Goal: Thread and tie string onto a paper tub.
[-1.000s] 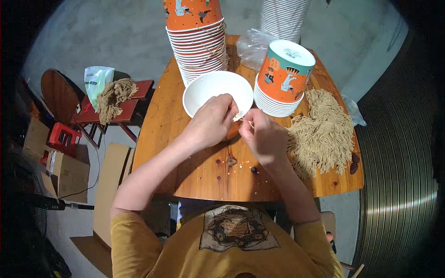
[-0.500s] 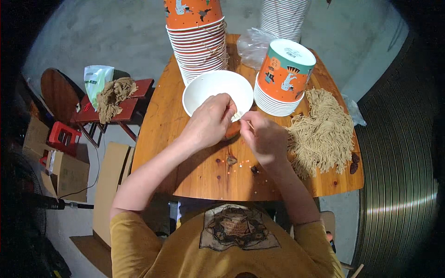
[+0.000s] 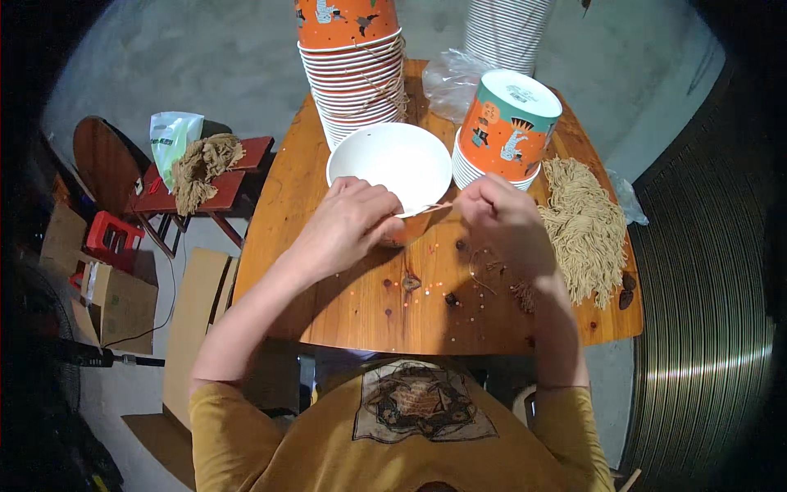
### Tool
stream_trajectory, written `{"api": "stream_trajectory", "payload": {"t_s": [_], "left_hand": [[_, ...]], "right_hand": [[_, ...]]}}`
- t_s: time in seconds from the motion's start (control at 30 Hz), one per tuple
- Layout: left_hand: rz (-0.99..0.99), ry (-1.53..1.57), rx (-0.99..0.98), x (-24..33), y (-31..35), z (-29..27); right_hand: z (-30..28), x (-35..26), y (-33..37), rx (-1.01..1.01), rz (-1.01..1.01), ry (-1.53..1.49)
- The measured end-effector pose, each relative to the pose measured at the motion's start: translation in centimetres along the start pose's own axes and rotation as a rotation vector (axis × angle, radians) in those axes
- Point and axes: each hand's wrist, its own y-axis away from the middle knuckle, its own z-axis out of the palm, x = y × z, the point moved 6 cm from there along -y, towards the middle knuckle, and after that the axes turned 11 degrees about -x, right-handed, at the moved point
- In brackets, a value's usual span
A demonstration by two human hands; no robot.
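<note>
- A worn wooden bench [image 3: 361, 303] with rounded corners stands on a grey concrete floor [image 3: 188, 57]; small dark crumbs and pale specks dot its near half.
- On its far side rises a tall stack of orange-and-white paper bowls [image 3: 352, 74]; right of it a crumpled clear plastic bag [image 3: 451, 82], a second, white stack [image 3: 504, 33] behind that, and a short stack of upturned orange paper bowls [image 3: 504, 127] nearer.
- A heap of pale tan string bundles [image 3: 582, 225] lies along the right edge.
- To the left, off the bench, a small red folding stool [image 3: 221, 184] carries more tan string and a green-white plastic bag [image 3: 168, 135]; cardboard boxes [image 3: 115, 299] sit on the floor nearer.
- An open white paper bowl [image 3: 389, 160] sits mid-bench, just far of the hands.
- The left hand [image 3: 348, 225] curls over the bowl's near rim, fingers pinched on a thin tan string [image 3: 426, 209]; the right hand [image 3: 504, 217], knuckles up, pinches the other end; the strand is taut between them.
</note>
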Motion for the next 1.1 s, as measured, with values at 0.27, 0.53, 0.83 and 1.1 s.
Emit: {"api": "stream_trajectory", "payload": {"t_s": [0.27, 0.53, 0.83, 1.1], "left_hand": [[0.017, 0.16, 0.054, -1.0, 1.5, -1.3], [-0.04, 0.363, 0.302, 0.4, -0.3, 0.5], [-0.018, 0.152, 0.179, 0.8, 0.4, 1.7], [0.086, 0.06, 0.073, -2.7, 0.9, -0.6]], "right_hand": [[2.2, -0.3, -3.0, -0.094, 0.137, -0.471], [2.6, -2.6, -4.3, -0.108, -0.054, -0.372], [0.4, -3.5, -3.7, 0.213, -0.24, -0.101], [2.0, 2.3, -5.3, -0.128, 0.088, -0.727]]}}
